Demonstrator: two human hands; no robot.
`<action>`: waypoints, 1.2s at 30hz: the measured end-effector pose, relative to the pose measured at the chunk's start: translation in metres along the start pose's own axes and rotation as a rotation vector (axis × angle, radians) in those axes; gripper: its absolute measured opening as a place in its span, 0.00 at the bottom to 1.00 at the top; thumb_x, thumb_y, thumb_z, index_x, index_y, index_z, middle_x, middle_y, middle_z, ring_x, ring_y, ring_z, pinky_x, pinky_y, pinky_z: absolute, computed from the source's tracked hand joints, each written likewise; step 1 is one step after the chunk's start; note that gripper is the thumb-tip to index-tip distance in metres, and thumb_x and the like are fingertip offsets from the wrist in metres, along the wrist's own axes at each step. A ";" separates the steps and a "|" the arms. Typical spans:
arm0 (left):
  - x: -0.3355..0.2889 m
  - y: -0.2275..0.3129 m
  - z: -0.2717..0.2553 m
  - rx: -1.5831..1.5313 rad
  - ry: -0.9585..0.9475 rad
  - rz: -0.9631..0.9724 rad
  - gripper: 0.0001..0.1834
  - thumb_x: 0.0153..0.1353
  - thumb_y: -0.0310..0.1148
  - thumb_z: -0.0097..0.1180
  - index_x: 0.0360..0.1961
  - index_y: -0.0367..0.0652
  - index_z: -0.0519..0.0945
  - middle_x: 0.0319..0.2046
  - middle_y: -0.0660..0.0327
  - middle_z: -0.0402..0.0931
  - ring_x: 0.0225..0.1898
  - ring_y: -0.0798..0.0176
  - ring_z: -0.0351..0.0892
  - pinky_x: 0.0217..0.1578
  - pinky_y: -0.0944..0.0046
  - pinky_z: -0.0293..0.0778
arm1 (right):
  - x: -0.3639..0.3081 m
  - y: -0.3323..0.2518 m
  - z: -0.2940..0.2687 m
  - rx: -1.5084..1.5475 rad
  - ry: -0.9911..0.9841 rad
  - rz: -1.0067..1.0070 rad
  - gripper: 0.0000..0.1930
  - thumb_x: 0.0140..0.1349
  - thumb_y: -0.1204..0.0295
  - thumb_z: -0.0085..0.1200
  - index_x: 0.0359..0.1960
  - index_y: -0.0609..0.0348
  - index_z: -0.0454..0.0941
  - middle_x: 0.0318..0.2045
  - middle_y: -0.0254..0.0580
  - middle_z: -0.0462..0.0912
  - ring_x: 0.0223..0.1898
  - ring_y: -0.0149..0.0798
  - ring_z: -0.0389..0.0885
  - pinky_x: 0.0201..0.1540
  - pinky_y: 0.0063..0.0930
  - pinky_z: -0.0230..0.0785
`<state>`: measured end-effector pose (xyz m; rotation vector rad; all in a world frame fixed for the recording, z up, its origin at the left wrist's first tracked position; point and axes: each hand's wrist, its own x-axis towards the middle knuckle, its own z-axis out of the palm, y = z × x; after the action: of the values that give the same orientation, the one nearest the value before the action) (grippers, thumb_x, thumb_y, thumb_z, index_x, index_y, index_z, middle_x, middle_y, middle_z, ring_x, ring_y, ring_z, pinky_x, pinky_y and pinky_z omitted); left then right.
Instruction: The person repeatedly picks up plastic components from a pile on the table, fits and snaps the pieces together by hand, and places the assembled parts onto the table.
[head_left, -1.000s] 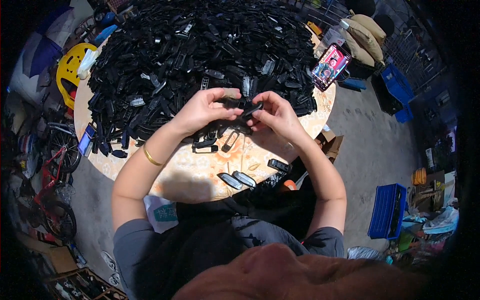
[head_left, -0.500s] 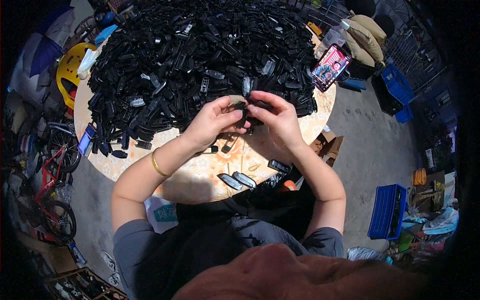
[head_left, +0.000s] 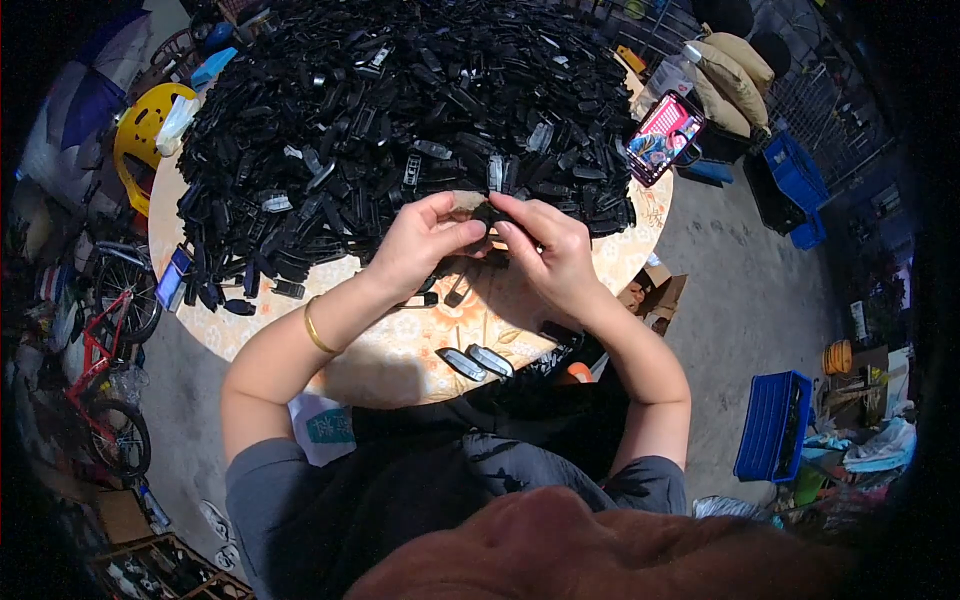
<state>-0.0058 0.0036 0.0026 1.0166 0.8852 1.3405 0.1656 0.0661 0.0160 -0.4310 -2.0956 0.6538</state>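
Observation:
Close together at the near edge of a heap of small black plastic parts [head_left: 400, 120], my two hands meet over one black plastic part [head_left: 488, 214]. My left hand [head_left: 425, 245], a gold bangle on its wrist, closes thumb and fingers around it; a beige wrap [head_left: 468, 200] shows at a fingertip. With thumb and forefinger pinched, my right hand [head_left: 555, 250] grips the same part from the other side. The fingers cover most of it, so its exact kind is hidden. Two elongated parts with shiny pale faces [head_left: 461, 363] lie nearer to me on the table.
A round table with a floral cover [head_left: 400, 350] carries the heap. At its right rim stands a phone with a lit screen [head_left: 665, 138]; a blue boxlike item [head_left: 175, 278] sits at the left rim. Beyond are a yellow chair [head_left: 140, 140], a red bicycle [head_left: 95, 355] and a blue crate [head_left: 772, 425].
My right hand has turned slightly, its fingers more curled and pressed closer to the part. My left hand stays almost where it was. The picture on the phone screen differs.

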 end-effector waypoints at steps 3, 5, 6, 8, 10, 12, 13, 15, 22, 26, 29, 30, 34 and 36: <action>-0.001 -0.004 -0.002 0.059 -0.004 0.029 0.15 0.60 0.25 0.52 0.48 0.35 0.72 0.38 0.61 0.76 0.37 0.71 0.76 0.39 0.72 0.73 | -0.001 -0.002 0.000 -0.028 0.007 -0.040 0.12 0.54 0.77 0.54 0.41 0.64 0.77 0.29 0.49 0.79 0.28 0.44 0.79 0.30 0.29 0.71; -0.002 -0.004 -0.002 0.082 -0.017 0.046 0.15 0.59 0.25 0.52 0.48 0.34 0.72 0.38 0.62 0.76 0.37 0.72 0.76 0.40 0.73 0.73 | -0.002 -0.004 -0.002 -0.047 -0.003 -0.060 0.11 0.54 0.77 0.54 0.40 0.64 0.77 0.29 0.49 0.78 0.28 0.44 0.79 0.30 0.29 0.71; -0.002 -0.003 -0.001 0.095 -0.014 0.047 0.14 0.59 0.25 0.52 0.47 0.34 0.72 0.38 0.62 0.76 0.37 0.72 0.76 0.40 0.73 0.73 | -0.003 -0.006 -0.003 -0.033 0.012 -0.053 0.11 0.54 0.78 0.54 0.40 0.65 0.77 0.30 0.49 0.79 0.29 0.43 0.79 0.31 0.28 0.71; -0.002 0.000 0.000 0.107 -0.011 0.048 0.14 0.59 0.25 0.52 0.47 0.34 0.73 0.38 0.62 0.76 0.37 0.73 0.75 0.40 0.72 0.73 | -0.004 -0.008 -0.004 -0.019 0.026 -0.046 0.11 0.54 0.79 0.54 0.40 0.67 0.77 0.30 0.50 0.79 0.30 0.42 0.79 0.32 0.27 0.70; -0.001 0.003 0.000 0.162 -0.029 0.083 0.14 0.59 0.25 0.52 0.46 0.34 0.73 0.38 0.63 0.76 0.36 0.73 0.75 0.39 0.73 0.73 | -0.004 -0.009 -0.005 -0.018 0.011 -0.060 0.11 0.54 0.80 0.54 0.40 0.67 0.77 0.30 0.50 0.78 0.30 0.42 0.79 0.32 0.26 0.70; -0.002 0.002 -0.001 0.184 -0.015 0.091 0.13 0.59 0.25 0.52 0.46 0.34 0.73 0.37 0.63 0.76 0.36 0.74 0.75 0.39 0.73 0.73 | -0.005 -0.008 -0.005 -0.023 -0.013 -0.045 0.12 0.54 0.80 0.54 0.41 0.67 0.77 0.30 0.50 0.78 0.30 0.42 0.79 0.31 0.26 0.70; -0.002 0.002 -0.001 0.205 -0.001 0.099 0.13 0.59 0.25 0.52 0.45 0.34 0.74 0.37 0.63 0.76 0.36 0.74 0.75 0.39 0.73 0.73 | -0.006 -0.008 -0.004 -0.029 -0.036 -0.029 0.12 0.54 0.80 0.54 0.41 0.67 0.76 0.30 0.50 0.78 0.30 0.42 0.79 0.31 0.26 0.70; -0.003 0.002 -0.001 0.224 0.004 0.100 0.12 0.59 0.25 0.52 0.45 0.34 0.74 0.37 0.62 0.76 0.36 0.74 0.75 0.39 0.73 0.73 | -0.007 -0.005 -0.001 -0.033 -0.039 -0.056 0.12 0.54 0.79 0.54 0.42 0.66 0.76 0.31 0.49 0.78 0.29 0.44 0.79 0.31 0.28 0.71; -0.007 -0.005 0.005 -0.036 0.028 0.003 0.14 0.59 0.24 0.52 0.47 0.35 0.73 0.41 0.60 0.76 0.41 0.70 0.75 0.45 0.69 0.72 | -0.010 0.000 0.006 -0.021 -0.003 -0.108 0.13 0.56 0.76 0.53 0.44 0.64 0.75 0.33 0.50 0.77 0.29 0.47 0.79 0.30 0.31 0.72; -0.002 -0.002 0.009 -0.152 0.076 0.001 0.15 0.59 0.24 0.52 0.48 0.35 0.73 0.42 0.59 0.76 0.43 0.67 0.75 0.48 0.67 0.70 | -0.004 -0.001 0.004 -0.028 0.028 -0.108 0.14 0.57 0.74 0.52 0.45 0.64 0.75 0.40 0.50 0.75 0.37 0.44 0.78 0.36 0.28 0.71; 0.000 -0.001 -0.001 -0.133 -0.001 0.039 0.16 0.58 0.25 0.53 0.48 0.35 0.72 0.42 0.59 0.76 0.43 0.67 0.75 0.48 0.67 0.70 | -0.005 -0.006 0.004 0.650 -0.067 0.567 0.15 0.61 0.71 0.50 0.48 0.63 0.72 0.44 0.43 0.74 0.40 0.33 0.76 0.39 0.22 0.71; 0.000 0.001 -0.003 -0.144 -0.027 0.031 0.17 0.57 0.25 0.55 0.49 0.35 0.72 0.42 0.58 0.76 0.43 0.67 0.75 0.48 0.67 0.70 | -0.004 -0.005 0.000 0.797 -0.167 0.690 0.15 0.61 0.70 0.50 0.47 0.63 0.72 0.43 0.42 0.75 0.39 0.32 0.76 0.37 0.22 0.72; 0.001 0.008 -0.012 -0.086 -0.222 -0.171 0.17 0.57 0.24 0.53 0.49 0.33 0.72 0.44 0.57 0.76 0.46 0.65 0.75 0.50 0.67 0.69 | -0.008 0.009 -0.008 1.100 -0.458 0.793 0.12 0.59 0.69 0.54 0.42 0.63 0.76 0.34 0.40 0.80 0.29 0.30 0.78 0.33 0.20 0.71; 0.007 0.017 -0.013 0.067 -0.277 -0.027 0.17 0.56 0.22 0.53 0.49 0.35 0.73 0.43 0.58 0.76 0.45 0.66 0.75 0.49 0.68 0.70 | -0.011 0.007 -0.010 1.055 -0.451 0.740 0.11 0.58 0.69 0.55 0.39 0.63 0.78 0.33 0.40 0.81 0.28 0.29 0.77 0.32 0.19 0.70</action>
<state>-0.0239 0.0106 0.0145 1.2044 0.7352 1.1207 0.1799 0.0687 0.0098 -0.4419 -1.5946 2.2889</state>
